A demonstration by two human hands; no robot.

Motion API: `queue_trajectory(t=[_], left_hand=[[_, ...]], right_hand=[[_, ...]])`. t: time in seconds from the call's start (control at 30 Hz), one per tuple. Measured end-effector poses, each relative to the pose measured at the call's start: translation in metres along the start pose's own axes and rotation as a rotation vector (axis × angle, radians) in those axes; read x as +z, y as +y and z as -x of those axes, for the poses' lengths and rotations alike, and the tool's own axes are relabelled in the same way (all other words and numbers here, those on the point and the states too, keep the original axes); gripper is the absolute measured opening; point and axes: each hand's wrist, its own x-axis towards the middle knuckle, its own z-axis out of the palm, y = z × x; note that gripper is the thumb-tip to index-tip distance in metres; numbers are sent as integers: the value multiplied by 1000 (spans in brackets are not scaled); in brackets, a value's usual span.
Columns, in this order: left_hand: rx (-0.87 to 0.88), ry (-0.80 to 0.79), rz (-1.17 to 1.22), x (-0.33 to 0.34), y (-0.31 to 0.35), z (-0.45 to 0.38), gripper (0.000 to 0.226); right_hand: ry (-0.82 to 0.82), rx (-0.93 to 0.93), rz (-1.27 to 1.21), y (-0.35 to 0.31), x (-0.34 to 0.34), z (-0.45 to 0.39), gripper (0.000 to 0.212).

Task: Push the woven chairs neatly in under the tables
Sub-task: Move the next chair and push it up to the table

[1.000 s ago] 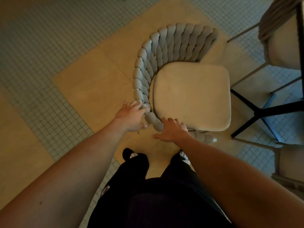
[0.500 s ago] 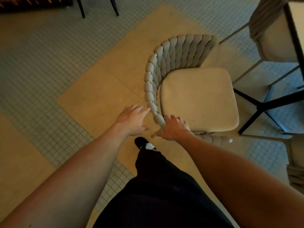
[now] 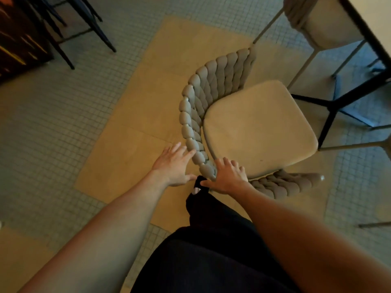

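Your left hand (image 3: 173,163) has slid off the woven chair (image 3: 243,123); a second ago it wrapped the braided back, now its fingers lie spread, tips just brushing the rim. Your right hand (image 3: 227,176) stays on the back's near end, fingers spread flat over the rim, pressing rather than gripping. The chair has swung, its seat corner now nearer the table (image 3: 368,34) base but still outside it. More pushing needed, I'd say.
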Motion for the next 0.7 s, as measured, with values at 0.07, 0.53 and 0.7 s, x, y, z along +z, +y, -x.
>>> queue_trajectory(t=[0.07, 0.53, 0.7], left_hand=[[46, -2, -43, -8, -7, -12, 92], [355, -116, -370, -57, -44, -96, 103], [499, -191, -513, -66, -59, -129, 104]], right_hand=[[-3, 19, -19, 0, -4, -4, 97], [-7, 270, -253, -14, -7, -16, 102], [-21, 406, -394, -41, 4, -22, 99]])
